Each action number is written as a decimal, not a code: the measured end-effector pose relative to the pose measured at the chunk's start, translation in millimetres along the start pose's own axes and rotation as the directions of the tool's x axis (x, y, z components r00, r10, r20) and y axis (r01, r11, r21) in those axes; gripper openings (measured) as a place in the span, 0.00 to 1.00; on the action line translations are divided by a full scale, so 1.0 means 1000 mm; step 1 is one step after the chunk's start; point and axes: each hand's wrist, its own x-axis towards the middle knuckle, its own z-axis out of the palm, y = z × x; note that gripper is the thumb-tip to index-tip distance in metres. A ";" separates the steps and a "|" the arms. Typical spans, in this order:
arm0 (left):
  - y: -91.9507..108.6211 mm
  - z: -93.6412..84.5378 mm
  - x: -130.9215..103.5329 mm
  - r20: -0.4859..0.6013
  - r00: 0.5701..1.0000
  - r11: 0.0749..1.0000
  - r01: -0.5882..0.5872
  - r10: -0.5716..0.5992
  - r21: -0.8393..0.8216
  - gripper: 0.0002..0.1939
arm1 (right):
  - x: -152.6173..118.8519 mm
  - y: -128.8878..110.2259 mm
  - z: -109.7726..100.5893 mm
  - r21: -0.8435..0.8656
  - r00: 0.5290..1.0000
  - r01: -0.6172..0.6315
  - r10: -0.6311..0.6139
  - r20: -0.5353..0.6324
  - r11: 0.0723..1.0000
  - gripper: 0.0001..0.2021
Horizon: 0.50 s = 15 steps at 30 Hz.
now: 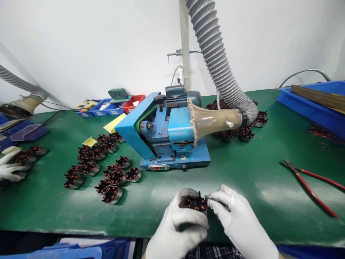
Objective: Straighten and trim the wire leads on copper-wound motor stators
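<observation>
In the head view, we find the gloved left hand (182, 219) closed around a wound core (196, 204) near the front of the green bench (172, 183), with the right hand (229, 207) bringing its fingertips to the rim; whether they pinch anything, we cannot tell. We judge that a slack left hold could let the core twist or drop, and hard finger pressure could bend its upright prong. The core's underside is hidden, and a co-worker's hand (9, 172) is cut off at the left edge.
</observation>
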 end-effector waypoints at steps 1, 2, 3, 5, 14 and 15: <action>0.000 0.000 0.001 -0.059 0.998 0.998 -0.020 0.024 0.059 0.10 | 0.000 -0.002 -0.001 0.024 0.998 -0.047 0.046 0.029 0.999 0.13; -0.001 0.000 0.001 -0.124 0.992 0.989 -0.020 0.038 0.146 0.15 | 0.000 -0.004 -0.001 0.074 0.990 -0.115 0.109 0.085 0.991 0.14; -0.003 0.000 0.000 -0.170 0.985 0.972 -0.002 0.043 0.236 0.22 | 0.000 -0.005 -0.002 0.138 0.973 -0.190 0.168 0.155 0.972 0.14; -0.010 0.002 -0.001 -0.180 0.984 0.945 0.047 0.013 0.325 0.34 | 0.001 -0.006 -0.004 0.258 0.932 -0.317 0.250 0.263 0.912 0.13; -0.010 0.004 0.000 -0.112 0.993 1.000 0.027 -0.026 0.010 0.07 | 0.000 0.006 0.004 0.159 0.987 -0.148 0.134 0.091 0.976 0.10; -0.010 0.005 -0.001 -0.150 0.989 0.997 -0.009 0.020 0.075 0.10 | 0.000 0.006 0.005 0.210 0.977 -0.197 0.173 0.126 0.958 0.10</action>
